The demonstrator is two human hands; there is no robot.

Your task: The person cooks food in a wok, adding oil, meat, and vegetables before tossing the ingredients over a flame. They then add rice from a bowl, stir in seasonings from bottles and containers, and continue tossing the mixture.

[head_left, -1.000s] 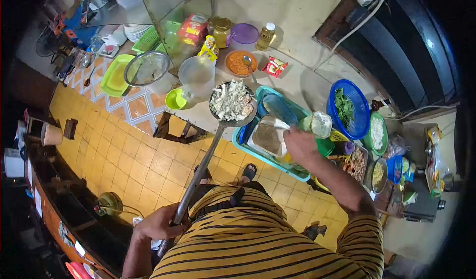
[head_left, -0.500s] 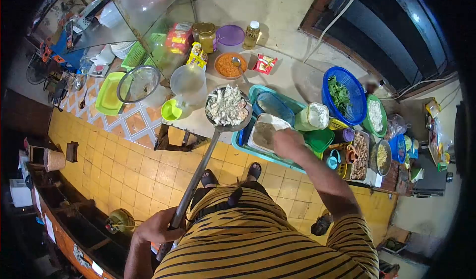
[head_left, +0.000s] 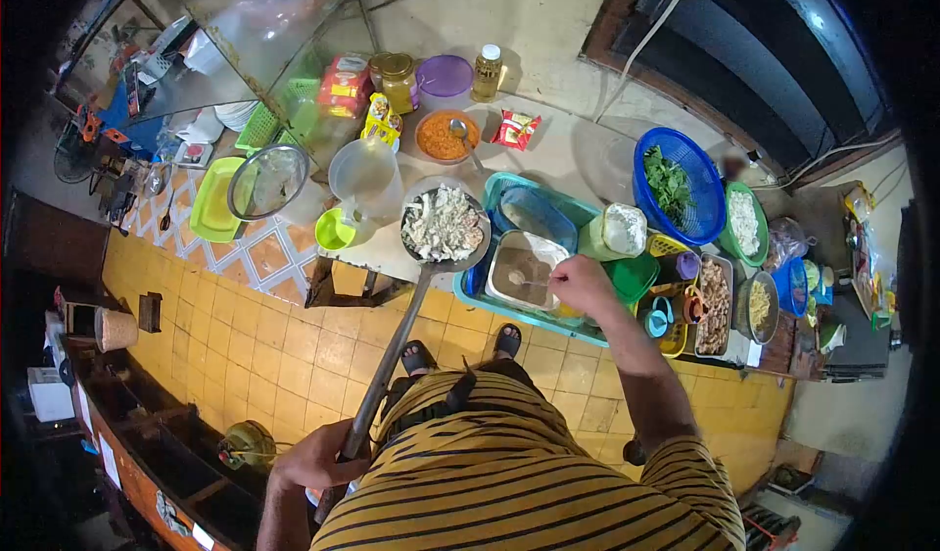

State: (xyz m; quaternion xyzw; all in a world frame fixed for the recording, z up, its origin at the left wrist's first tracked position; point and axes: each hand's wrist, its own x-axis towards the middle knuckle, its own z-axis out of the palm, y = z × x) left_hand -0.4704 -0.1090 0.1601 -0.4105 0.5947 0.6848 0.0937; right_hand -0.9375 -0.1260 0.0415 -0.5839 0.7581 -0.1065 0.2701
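My left hand (head_left: 318,456) is wrapped round the long handle of a large metal ladle (head_left: 394,337). Its round bowl carries a heap of pale chopped food (head_left: 444,222) and hangs by the front edge of the counter. Farther right, my right hand (head_left: 582,284) pinches a small spoon (head_left: 527,280) over a white tub of grey-brown powder (head_left: 521,257). The spoon's tip is at the powder; whether it carries any is too small to tell. The tub sits in a turquoise tray (head_left: 474,294), close to a blue-rimmed container (head_left: 540,216) and a tall tub of white powder (head_left: 623,230).
Behind the ladle stand a bowl of orange paste (head_left: 439,140), a clear jug (head_left: 364,173) and an oil bottle (head_left: 487,73). To the right are a blue basket of greens (head_left: 674,181), a green bowl (head_left: 746,226) and a tray of chopped meat (head_left: 714,304).
My right hand has drawn slightly back and right from the powder tub, so the spoon now shows. The ladle stays nearly in place, its food looking looser. The view has shifted a little.
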